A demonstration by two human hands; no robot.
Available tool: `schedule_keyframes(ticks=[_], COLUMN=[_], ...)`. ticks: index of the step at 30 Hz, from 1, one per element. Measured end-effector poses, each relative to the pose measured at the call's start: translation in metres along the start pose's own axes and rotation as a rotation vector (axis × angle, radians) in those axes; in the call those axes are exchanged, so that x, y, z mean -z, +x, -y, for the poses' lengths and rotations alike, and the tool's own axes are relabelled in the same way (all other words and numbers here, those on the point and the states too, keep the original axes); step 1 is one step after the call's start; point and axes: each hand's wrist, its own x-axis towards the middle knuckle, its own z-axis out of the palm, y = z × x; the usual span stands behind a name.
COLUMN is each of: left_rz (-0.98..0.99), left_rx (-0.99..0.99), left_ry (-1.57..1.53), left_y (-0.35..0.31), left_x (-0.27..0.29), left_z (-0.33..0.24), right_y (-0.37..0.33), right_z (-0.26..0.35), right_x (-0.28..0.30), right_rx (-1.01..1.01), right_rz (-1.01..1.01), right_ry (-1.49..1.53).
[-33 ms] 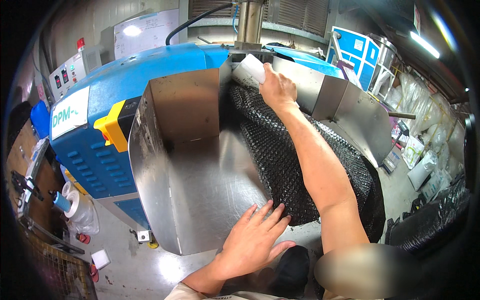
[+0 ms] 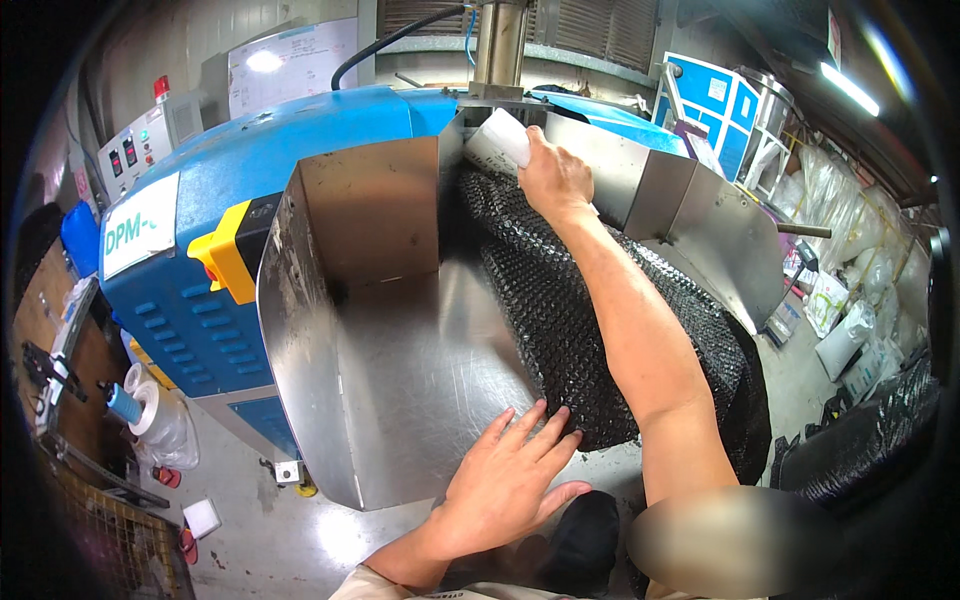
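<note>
My right hand (image 2: 556,182) reaches to the back of a metal feed tray (image 2: 420,350), its fingers closed on a white, smooth, rounded block-like piece (image 2: 500,140) with faint printing. That piece sits at the machine's opening, on the far end of a black bubble-wrap sheet (image 2: 560,320). Bunched and folded, the sheet runs down the tray's right side and hangs over the front edge. My left hand (image 2: 510,475) is spread open at the tray's front edge, fingertips at the near left corner of the sheet. My right forearm covers part of the sheet.
A blue machine (image 2: 190,280) stands behind and left of the tray, with a yellow switch box (image 2: 232,252) on its side. Bent metal guards (image 2: 720,240) flank the tray. A metal column (image 2: 500,45) rises at the back. Plastic bags (image 2: 840,200) pile up at right.
</note>
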Motion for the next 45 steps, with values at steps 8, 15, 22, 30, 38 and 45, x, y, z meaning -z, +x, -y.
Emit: schedule_keyframes(ticks=[8, 15, 22, 30, 38, 45], left_rz=[-0.013, -0.004, 0.014, -0.014, -0.001, 0.008], left_rx=[-0.01, 0.008, 0.002, 0.003, -0.003, 0.013], left_ry=[-0.012, -0.026, -0.036, -0.034, -0.059, -0.045], left_y=[-0.001, -0.001, -0.002, -0.003, 0.001, -0.001], left_x=[-0.001, 0.001, -0.001, -0.001, 0.003, 0.003], left_z=[0.001, 0.003, 0.004, 0.004, 0.003, 0.002], right_y=[0.0, 0.001, 0.018, 0.02, 0.02, 0.016], right_z=[-0.006, -0.003, -0.008, -0.026, -0.02, -0.003], right_x=[-0.009, -0.018, -0.023, -0.023, -0.022, -0.025], right_rx=[0.003, -0.003, -0.038, -0.069, -0.038, 0.011], right_rz=[-0.003, 0.041, 0.047, 0.026, 0.022, 0.047], right_ry=[0.008, -0.018, -0.018, -0.002, -0.05, -0.07])
